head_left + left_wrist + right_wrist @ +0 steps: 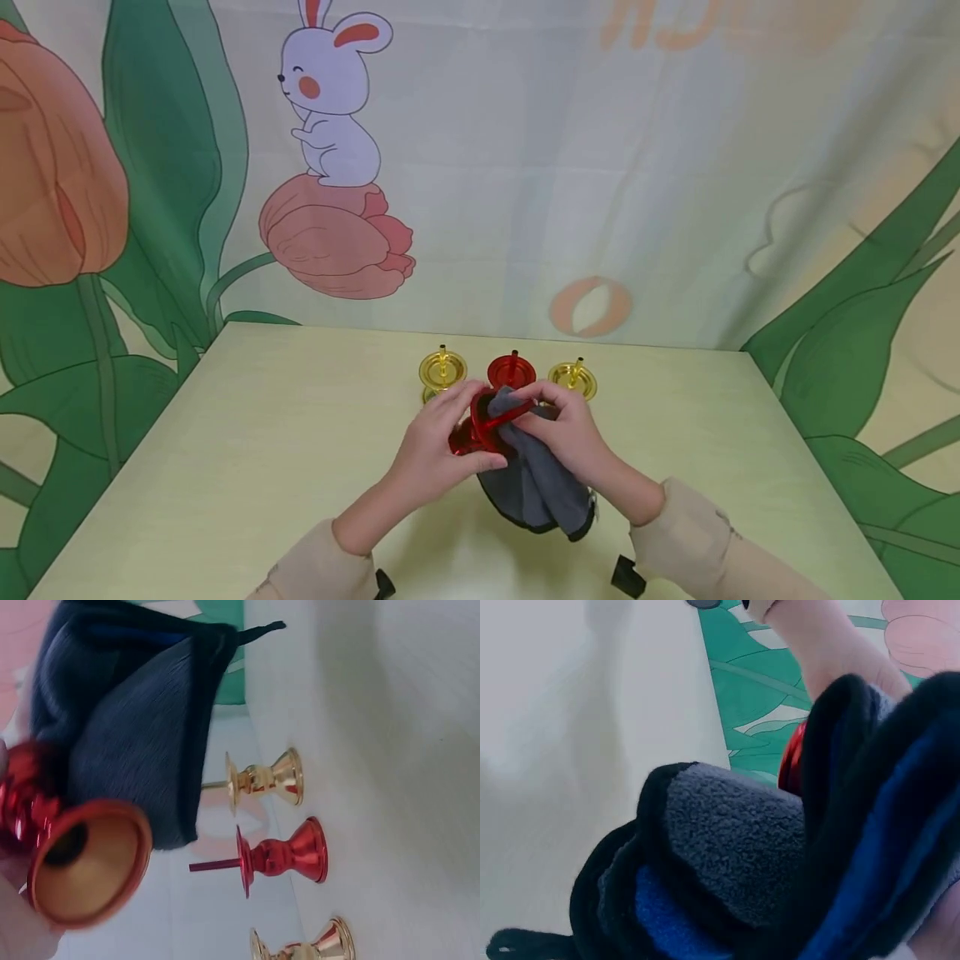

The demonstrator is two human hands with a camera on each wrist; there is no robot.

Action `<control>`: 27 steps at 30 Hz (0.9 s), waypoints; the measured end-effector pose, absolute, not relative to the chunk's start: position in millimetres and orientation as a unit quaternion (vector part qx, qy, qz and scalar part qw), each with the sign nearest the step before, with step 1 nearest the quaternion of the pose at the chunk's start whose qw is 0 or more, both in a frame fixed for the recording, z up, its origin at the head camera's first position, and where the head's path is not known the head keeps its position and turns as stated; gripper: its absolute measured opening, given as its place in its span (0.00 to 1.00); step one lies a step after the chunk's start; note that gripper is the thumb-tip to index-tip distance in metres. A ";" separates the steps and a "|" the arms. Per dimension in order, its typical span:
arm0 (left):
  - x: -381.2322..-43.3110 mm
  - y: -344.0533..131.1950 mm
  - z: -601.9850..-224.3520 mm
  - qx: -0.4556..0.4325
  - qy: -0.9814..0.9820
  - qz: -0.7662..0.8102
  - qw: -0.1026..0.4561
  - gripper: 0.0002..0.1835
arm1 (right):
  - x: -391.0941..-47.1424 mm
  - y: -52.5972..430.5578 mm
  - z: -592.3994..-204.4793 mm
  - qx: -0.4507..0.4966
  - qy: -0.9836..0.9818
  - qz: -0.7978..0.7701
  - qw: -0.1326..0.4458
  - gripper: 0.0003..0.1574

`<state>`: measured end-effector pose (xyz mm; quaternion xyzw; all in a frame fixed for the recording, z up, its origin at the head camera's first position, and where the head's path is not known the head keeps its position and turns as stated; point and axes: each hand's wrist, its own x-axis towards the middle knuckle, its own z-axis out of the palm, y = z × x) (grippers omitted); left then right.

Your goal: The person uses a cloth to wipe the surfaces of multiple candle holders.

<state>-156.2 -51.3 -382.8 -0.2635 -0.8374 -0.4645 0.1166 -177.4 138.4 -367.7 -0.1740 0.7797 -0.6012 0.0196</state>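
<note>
My left hand [429,454] grips a shiny red metal candle holder [467,437], tilted above the table with its spike leaning to the right. In the left wrist view, the hollow underside of this candle holder [90,862] shows a gold-coloured inside. My right hand [567,429] pinches a grey cloth [528,483] against the dish and spike. The cloth hangs in folds below the hands. Dark edging and a blue reverse side of the cloth [735,832] show in the right wrist view, where it hides most of the red candle holder.
Behind the hands, a gold candle holder [442,371], a red candle holder [512,371] and another gold candle holder [573,381] stand upright in a row on the pale table [262,450]. A printed curtain [495,167] hangs at the table's back edge.
</note>
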 end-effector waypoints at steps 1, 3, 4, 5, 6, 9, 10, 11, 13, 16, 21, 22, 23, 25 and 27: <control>-157.3 -53.5 -382.0 -0.270 -0.827 -0.486 0.081 0.40 | -177.5 139.6 -368.6 -0.185 0.779 -0.598 0.023 0.12; -160.0 -57.6 -380.6 -0.272 -0.811 -0.518 0.009 0.40 | -177.9 141.8 -369.9 -0.205 0.779 -0.592 0.029 0.13; -161.4 -59.4 -380.0 -0.270 -0.805 -0.528 -0.015 0.41 | -178.3 142.6 -370.6 -0.210 0.780 -0.589 0.031 0.13; -162.5 -60.6 -379.4 -0.265 -0.803 -0.532 -0.029 0.41 | -178.8 143.2 -371.5 -0.212 0.780 -0.588 0.034 0.13; -163.6 -61.3 -378.9 -0.260 -0.805 -0.533 -0.032 0.42 | -179.3 143.6 -372.4 -0.209 0.780 -0.588 0.037 0.13; -164.6 -60.6 -378.0 -0.231 -0.812 -0.535 -0.002 0.41 | -180.4 143.4 -373.2 -0.180 0.781 -0.596 0.039 0.12; -164.2 -59.6 -377.8 -0.226 -0.815 -0.533 0.017 0.39 | -180.7 142.8 -373.3 -0.168 0.781 -0.600 0.038 0.12; -163.3 -58.5 -377.8 -0.225 -0.819 -0.527 0.034 0.38 | -180.9 142.1 -373.4 -0.157 0.779 -0.606 0.038 0.12; -160.4 -56.6 -378.3 -0.230 -0.830 -0.504 0.066 0.35 | -180.6 140.8 -372.4 -0.136 0.776 -0.615 0.036 0.13; -155.7 -53.9 -380.1 -0.247 -0.848 -0.459 0.100 0.36 | -179.8 138.6 -371.5 -0.123 0.774 -0.620 0.030 0.13; -153.4 -50.4 -383.7 -0.244 -0.857 -0.432 0.139 0.45 | -176.1 135.6 -368.6 -0.131 0.784 -0.606 0.011 0.12; -153.6 -50.4 -384.0 -0.244 -0.856 -0.432 0.148 0.45 | -175.6 135.3 -368.2 -0.136 0.787 -0.602 0.007 0.12; -154.0 -50.6 -384.3 -0.243 -0.854 -0.433 0.155 0.45 | -175.3 135.1 -367.6 -0.142 0.789 -0.597 0.003 0.12; -154.7 -52.0 -383.9 -0.246 -0.845 -0.452 0.146 0.43 | -174.6 135.6 -366.4 -0.157 0.794 -0.587 0.001 0.12; -155.7 -54.6 -382.9 -0.247 -0.831 -0.487 0.104 0.41 | -174.3 136.8 -365.5 -0.174 0.802 -0.571 0.002 0.11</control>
